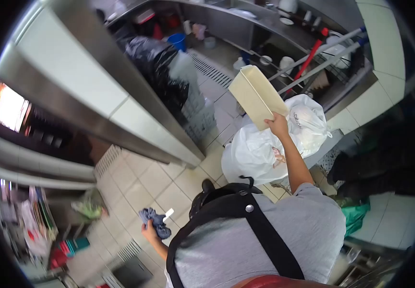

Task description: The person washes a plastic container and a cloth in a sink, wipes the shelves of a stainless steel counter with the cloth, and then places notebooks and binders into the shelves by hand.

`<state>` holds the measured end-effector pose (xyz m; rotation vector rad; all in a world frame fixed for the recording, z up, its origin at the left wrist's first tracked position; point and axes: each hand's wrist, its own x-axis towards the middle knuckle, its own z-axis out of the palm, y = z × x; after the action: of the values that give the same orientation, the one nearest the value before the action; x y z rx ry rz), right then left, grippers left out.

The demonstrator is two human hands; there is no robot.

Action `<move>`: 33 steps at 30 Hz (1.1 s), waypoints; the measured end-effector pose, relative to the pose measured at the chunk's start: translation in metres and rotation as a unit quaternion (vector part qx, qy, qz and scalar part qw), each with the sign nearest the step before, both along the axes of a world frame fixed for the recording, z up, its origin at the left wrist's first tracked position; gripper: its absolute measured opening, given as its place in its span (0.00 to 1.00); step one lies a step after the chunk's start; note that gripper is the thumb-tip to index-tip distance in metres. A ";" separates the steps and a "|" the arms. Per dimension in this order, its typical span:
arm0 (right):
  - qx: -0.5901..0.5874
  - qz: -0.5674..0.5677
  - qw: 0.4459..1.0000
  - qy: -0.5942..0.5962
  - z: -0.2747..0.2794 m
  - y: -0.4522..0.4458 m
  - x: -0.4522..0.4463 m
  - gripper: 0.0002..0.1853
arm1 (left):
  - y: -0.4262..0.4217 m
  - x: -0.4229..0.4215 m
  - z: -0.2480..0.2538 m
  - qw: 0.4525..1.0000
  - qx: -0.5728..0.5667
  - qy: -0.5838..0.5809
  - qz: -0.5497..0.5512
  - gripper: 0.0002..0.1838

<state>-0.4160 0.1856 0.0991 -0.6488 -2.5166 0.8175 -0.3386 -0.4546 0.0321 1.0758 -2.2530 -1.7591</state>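
Note:
My right hand point(278, 126) grips the near edge of a cream rectangular plastic bin point(257, 96), which is tilted above white plastic bags. One white bag point(251, 156) with an orange print lies below it, and a second tied bag point(308, 122) sits to the right, close to my hand. On the lower left, my left hand point(149, 232) is closed around a crumpled blue-grey cloth point(155, 222). A small white object point(168, 214) sticks out beside the cloth; I cannot make out what it is.
Black garbage bags point(157, 67) stand by the steel wall edge, near a blue bucket point(177, 42) and a floor drain point(210, 69). A red-handled tool point(308, 60) leans by the steel sink counter. Dark-clothed legs point(380, 168) are at right. Shelves with bags stand at left.

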 end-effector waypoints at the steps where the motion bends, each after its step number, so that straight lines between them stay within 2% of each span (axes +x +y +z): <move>1: -0.002 -0.024 1.000 -0.001 0.005 0.000 -0.009 0.18 | -0.010 -0.023 -0.003 0.999 -0.009 -0.021 -0.027 0.18; 3: -0.022 -0.069 0.996 -0.050 0.026 0.021 -0.046 0.19 | -0.007 -0.070 0.013 0.999 -0.003 -0.018 -0.048 0.18; 4: -0.010 -0.085 0.996 -0.038 0.036 0.033 -0.062 0.19 | -0.004 -0.091 0.026 0.999 0.003 -0.016 -0.044 0.17; 5: 0.003 -0.099 0.995 -0.029 0.048 0.046 -0.078 0.19 | -0.001 -0.111 0.036 0.997 0.059 -0.010 -0.047 0.17; 8: 0.088 -0.144 0.986 0.007 0.089 0.088 -0.129 0.17 | 0.008 -0.175 0.060 0.991 0.055 0.022 -0.118 0.15; 11: 0.123 -0.188 0.974 0.015 0.116 0.142 -0.185 0.17 | 0.039 -0.222 0.101 0.975 -0.068 -0.013 -0.211 0.12; 12: 0.139 -0.218 0.966 0.019 0.123 0.161 -0.207 0.16 | 0.047 -0.236 0.116 0.957 -0.127 -0.056 -0.256 0.14; 14: 0.168 -0.237 0.957 0.003 0.130 0.208 -0.246 0.16 | 0.071 -0.250 0.129 0.924 -0.266 -0.045 -0.269 0.19; 15: 0.193 -0.254 0.947 -0.023 0.130 0.236 -0.265 0.16 | 0.082 -0.254 0.143 0.902 -0.288 -0.038 -0.321 0.23; 16: 0.204 -0.270 0.939 -0.062 0.130 0.263 -0.283 0.10 | 0.092 -0.257 0.149 0.886 -0.306 -0.043 -0.345 0.23; 18: 0.213 -0.300 0.929 -0.044 0.108 0.331 -0.316 0.10 | 0.117 -0.266 0.161 0.855 -0.353 -0.077 -0.371 0.23; 21: 0.213 -0.358 0.909 -0.024 0.084 0.413 -0.352 0.09 | 0.147 -0.290 0.173 0.826 -0.405 -0.125 -0.373 0.22; 22: 0.195 -0.377 0.905 -0.039 0.083 0.424 -0.357 0.12 | 0.152 -0.296 0.177 0.818 -0.416 -0.138 -0.372 0.22; 26: 0.277 -0.361 0.889 -0.056 0.049 0.500 -0.374 0.08 | 0.157 -0.308 0.183 0.785 -0.453 -0.196 -0.375 0.22; 27: 0.326 -0.346 0.879 -0.046 0.049 0.504 -0.372 0.14 | 0.155 -0.306 0.185 0.779 -0.458 -0.207 -0.375 0.22; 28: 0.350 -0.327 0.877 -0.030 0.051 0.506 -0.371 0.16 | 0.155 -0.305 0.185 0.775 -0.462 -0.214 -0.374 0.22; 29: 0.373 -0.337 0.861 -0.074 0.060 0.497 -0.372 0.24 | 0.153 -0.305 0.186 0.771 -0.467 -0.221 -0.373 0.22; 30: 0.358 -0.356 0.860 -0.081 0.069 0.483 -0.372 0.26 | 0.154 -0.302 0.186 0.768 -0.469 -0.226 -0.373 0.22; 33: 0.314 -0.346 0.870 -0.158 0.079 0.470 -0.370 0.21 | 0.147 -0.297 0.189 0.759 -0.479 -0.234 -0.373 0.23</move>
<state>-0.7864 0.6553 0.1783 -1.3788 -2.3070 -0.3807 -0.6355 -0.3071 0.2210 0.3801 -3.4943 -0.0647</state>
